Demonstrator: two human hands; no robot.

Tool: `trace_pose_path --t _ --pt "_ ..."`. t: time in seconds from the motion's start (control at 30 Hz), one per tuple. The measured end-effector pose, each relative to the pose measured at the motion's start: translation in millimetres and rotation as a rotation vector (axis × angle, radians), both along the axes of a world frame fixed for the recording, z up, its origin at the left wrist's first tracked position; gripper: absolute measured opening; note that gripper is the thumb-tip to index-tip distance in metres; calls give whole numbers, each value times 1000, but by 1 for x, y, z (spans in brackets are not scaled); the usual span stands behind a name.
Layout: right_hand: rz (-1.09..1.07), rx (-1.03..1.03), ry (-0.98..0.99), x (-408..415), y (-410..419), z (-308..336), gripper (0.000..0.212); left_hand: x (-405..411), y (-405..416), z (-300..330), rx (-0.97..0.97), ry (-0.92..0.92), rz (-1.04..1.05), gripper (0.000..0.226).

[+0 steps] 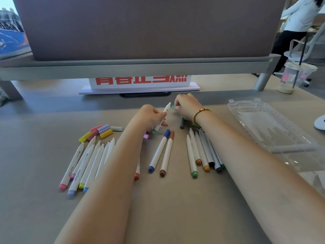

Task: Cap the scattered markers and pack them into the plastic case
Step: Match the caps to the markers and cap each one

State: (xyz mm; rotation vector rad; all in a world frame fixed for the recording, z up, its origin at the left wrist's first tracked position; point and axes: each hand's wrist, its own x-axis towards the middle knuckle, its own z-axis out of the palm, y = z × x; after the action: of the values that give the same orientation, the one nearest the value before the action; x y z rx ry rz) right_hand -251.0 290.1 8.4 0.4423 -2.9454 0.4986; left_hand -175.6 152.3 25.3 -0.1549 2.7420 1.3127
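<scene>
Here we see the table (175,208) running under everything, with a large grey panel (140,27) on a raised shelf (140,65) cutting off the far side; a red-lettered sign (140,81) below it shows only its lower half. The clear plastic case (274,127) lies open at the right, its near end hard to make out against the tabletop. A lidded cup (295,76) with a straw stands beyond it, and a person (299,20) is cropped by the upper right corner.

Our left forearm crosses a fan of uncapped markers (88,162) and hides part of an orange-ended one (137,175). Our right forearm lies beside another row of markers (202,152), covering the far ends of some. Between the arms lie a blue marker (160,150) and a brown marker (167,154), both capped, side by side.

Our left hand (151,117) grips a teal-ended marker (161,118), tip tilted up and away. Our right hand (188,106), with a beaded bracelet (200,112) at the wrist, pinches a small teal cap (173,107) just beside that tip, not yet on it. Loose caps (102,131) cluster at the left; one purple cap (146,136) is partly hidden under our left hand.
</scene>
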Motion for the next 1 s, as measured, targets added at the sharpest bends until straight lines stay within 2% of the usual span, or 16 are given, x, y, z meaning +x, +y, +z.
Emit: trace_pose_path --t 0.1,0.17,0.23,0.3,0.4,0.5,0.63,0.8,1.0 --pt "-24 -375 -99 30 14 7 16 16 11 2 5 -7 21 26" --pt "-23 -553 -92 51 25 9 28 28 19 4 -9 -10 2 29" --pt "-29 -686 -38 71 34 12 33 41 26 8 -21 -17 -31 30" --pt "-49 -837 -27 87 40 13 26 53 30 10 2 -33 -64 29" --pt "-94 -1037 -124 103 41 15 14 68 31 10 35 -48 -123 27" --pt "-146 -1168 -168 112 47 16 18 77 26 11 70 -85 -176 24" --pt "-215 -1249 -201 117 57 6 19 79 17 13 121 -121 -212 18" --pt "-210 -1280 -273 117 57 3 16 79 18 11 85 -195 -288 16" --pt "-165 -1146 -233 118 53 7 15 76 17 10 29 -192 -310 14"
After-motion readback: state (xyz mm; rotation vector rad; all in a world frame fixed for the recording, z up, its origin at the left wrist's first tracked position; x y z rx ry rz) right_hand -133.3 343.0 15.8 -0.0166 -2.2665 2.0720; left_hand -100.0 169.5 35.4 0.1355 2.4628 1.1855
